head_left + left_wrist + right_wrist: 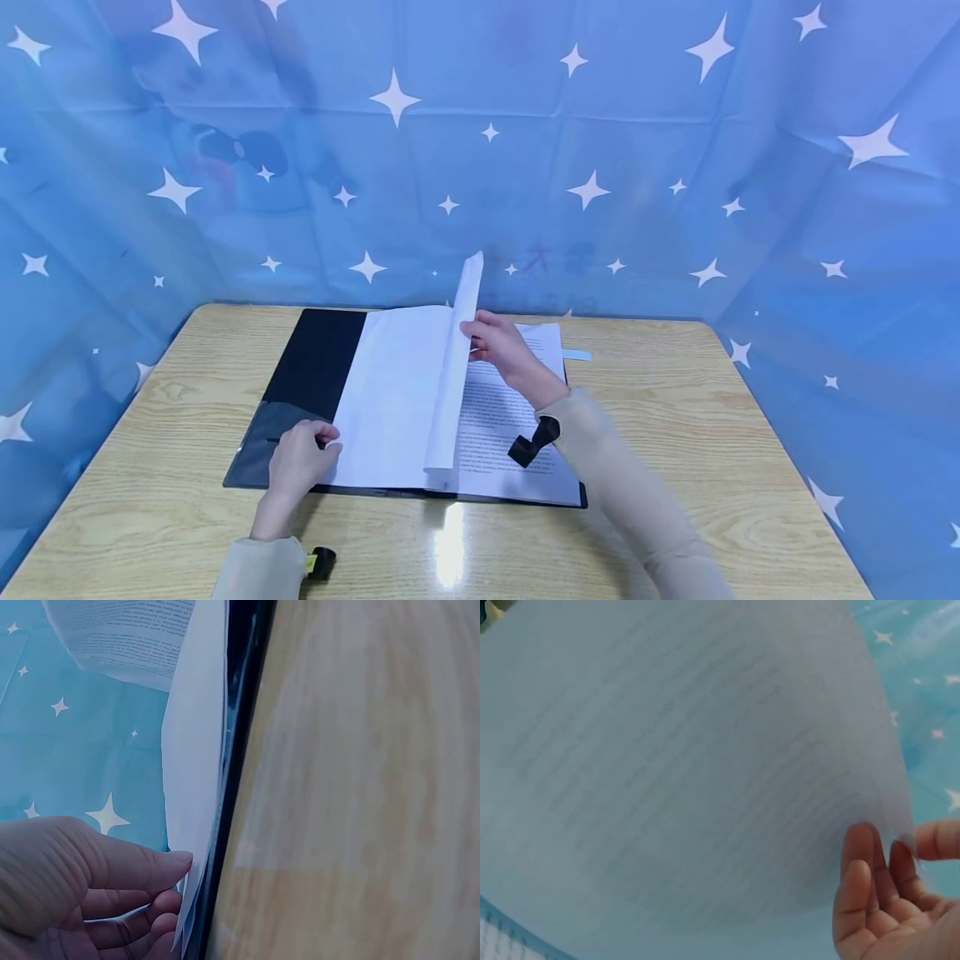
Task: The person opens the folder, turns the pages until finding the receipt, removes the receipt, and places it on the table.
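A black folder (322,354) lies spread on the table, with white sheets on both sides of its spine. My right hand (501,343) pinches the outer edge of one raised page (456,367) between thumb and fingers. That page stands up near the spine and curves; in the right wrist view faint print shows through the lifted page (667,765). At the left edge of the turned sheets (393,392), my left hand (298,457) has its fingers curled, and in the left wrist view its thumb and fingers (139,870) grip the sheets' edge (196,772). Printed text covers the right-hand sheet (510,425).
A light blue tab (577,355) sticks out past the folder's right side. The wooden table (675,400) reaches a blue curtain (480,167) with white stars at the back and sides. Black wrist devices (534,442) sit on both sleeves.
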The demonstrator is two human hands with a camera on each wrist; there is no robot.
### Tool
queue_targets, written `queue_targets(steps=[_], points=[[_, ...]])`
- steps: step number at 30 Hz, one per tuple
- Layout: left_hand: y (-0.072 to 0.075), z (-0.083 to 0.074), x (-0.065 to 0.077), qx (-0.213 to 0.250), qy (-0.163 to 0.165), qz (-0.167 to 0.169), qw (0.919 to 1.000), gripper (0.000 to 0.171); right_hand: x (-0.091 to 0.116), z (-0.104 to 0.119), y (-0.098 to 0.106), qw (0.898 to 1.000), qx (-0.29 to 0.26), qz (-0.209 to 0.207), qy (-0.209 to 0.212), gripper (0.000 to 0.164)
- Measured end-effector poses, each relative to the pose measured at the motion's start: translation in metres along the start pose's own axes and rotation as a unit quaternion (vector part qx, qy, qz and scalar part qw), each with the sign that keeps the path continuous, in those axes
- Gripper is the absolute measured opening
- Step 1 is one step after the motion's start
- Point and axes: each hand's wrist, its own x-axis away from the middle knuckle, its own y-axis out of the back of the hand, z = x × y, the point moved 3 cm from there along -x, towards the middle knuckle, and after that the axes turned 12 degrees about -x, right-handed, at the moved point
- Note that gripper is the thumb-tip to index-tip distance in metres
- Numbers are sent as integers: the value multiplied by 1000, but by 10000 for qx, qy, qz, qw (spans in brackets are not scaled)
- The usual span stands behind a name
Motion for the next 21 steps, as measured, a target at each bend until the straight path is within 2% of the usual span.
queue_targets(steps=[9, 17, 21], points=[[-1, 1, -1, -16, -11, -20, 10000, 12, -6, -8, -19, 9998, -128, -16, 130, 22], [-1, 3, 1, 15, 51, -55, 10000, 11, -10, -14, -29, 9997, -190, -120, 62, 26], [-2, 3, 1, 133, 17, -54, 9999, 11, -13, -17, -35, 9993, -279, -241, 42, 18]])
